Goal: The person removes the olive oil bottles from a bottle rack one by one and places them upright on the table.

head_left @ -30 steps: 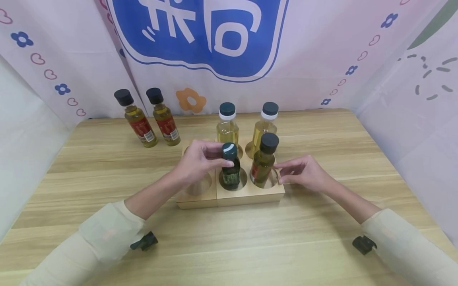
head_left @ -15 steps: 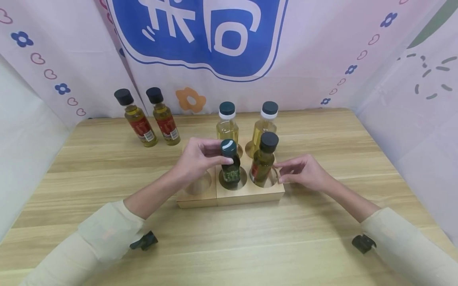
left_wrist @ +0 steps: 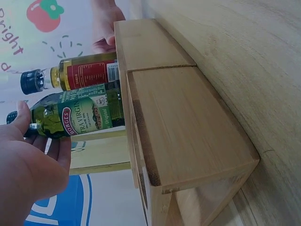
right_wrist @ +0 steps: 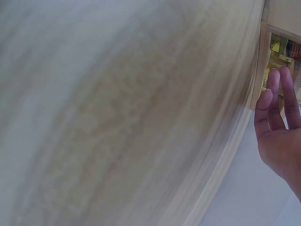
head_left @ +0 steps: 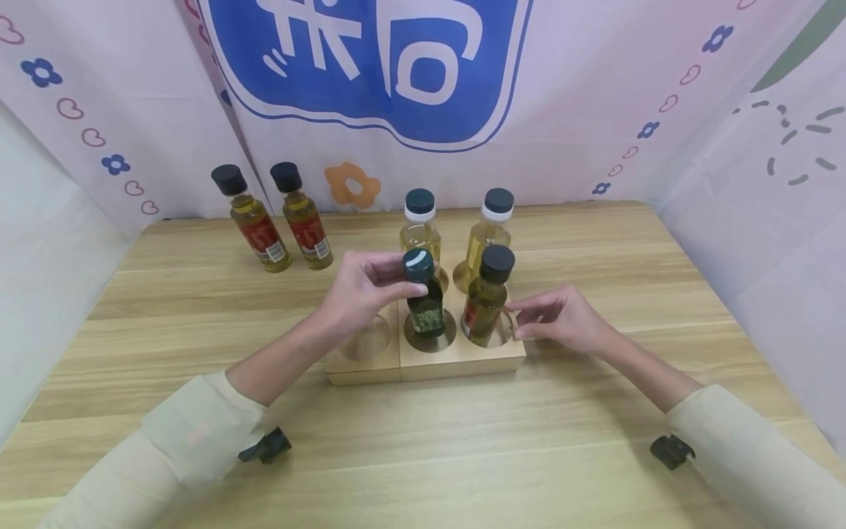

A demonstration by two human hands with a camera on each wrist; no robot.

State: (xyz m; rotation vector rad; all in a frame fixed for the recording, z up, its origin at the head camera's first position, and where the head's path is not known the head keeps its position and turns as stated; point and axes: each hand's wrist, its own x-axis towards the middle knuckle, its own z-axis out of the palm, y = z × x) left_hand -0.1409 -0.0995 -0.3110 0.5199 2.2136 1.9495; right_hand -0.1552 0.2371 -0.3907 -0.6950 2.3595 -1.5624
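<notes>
My left hand [head_left: 357, 294] pinches the neck of a dark green olive oil bottle [head_left: 427, 312] between thumb and fingers. The bottle leans slightly, cap to the left, its lower end at the front middle hole of a wooden bottle rack [head_left: 459, 358]. In the left wrist view, the olive oil bottle [left_wrist: 77, 112] shows its label, and its base is hidden by the rack. My right hand [head_left: 562, 323] rests its extended fingertips on the rack's right end. Beside it, a black-capped bottle with a red label [head_left: 485, 305] stands in the front right hole.
Two pale oil bottles, one on the left [head_left: 421, 228] and one on the right [head_left: 490, 239], stand in the rack's back holes. Two red-labelled bottles, one outer [head_left: 258, 231] and one inner [head_left: 307, 228], stand at the table's back left. A printed cloth [head_left: 562, 110] hangs behind.
My left hand has raised the olive oil bottle a little, its cap shifting up and left. My right hand and the other bottles have stayed in place.
</notes>
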